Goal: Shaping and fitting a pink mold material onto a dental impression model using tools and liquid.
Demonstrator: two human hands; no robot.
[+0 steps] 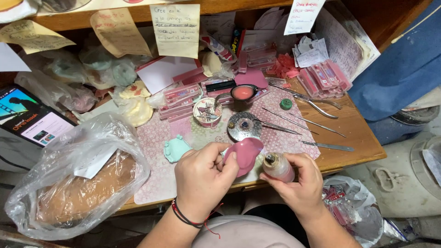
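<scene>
Nearest the camera, the left hand [202,177] is curled closed around a pink wax-like plate [245,155], with the thumb and fingers pinching its near edge and a braided wrist cord just behind. Just to the right of the pink plate, the right hand [298,183] is wrapped around a small pink bottle [278,167], its dark open neck tilted toward the plate and almost touching it. Both are held in the air over the near edge of the wooden bench [353,133].

Status, as a judgement: the plate appears formed and smooth, and the bottle is uncapped and brought up to it, so preparation looks complete. No liquid is visible on the plate, so application appears not yet begun.

Just left of the pink plate, a pale green cast [176,149] lies flat on the patterned mat [156,179]. Further left, a clear plastic bag [78,183] with brown contents slumps at the bench edge.

Beyond the pink plate stands a round metal dish [244,126], then a small cup [207,111] holding tools and a spoon-like ladle [242,93] with pink material in it. To the right of the dish, several slender metal instruments [303,121] lie side by side, with a green cap [286,104] near them. Farthest off, pink boxes [324,77] are stacked below paper notes [174,30].
</scene>
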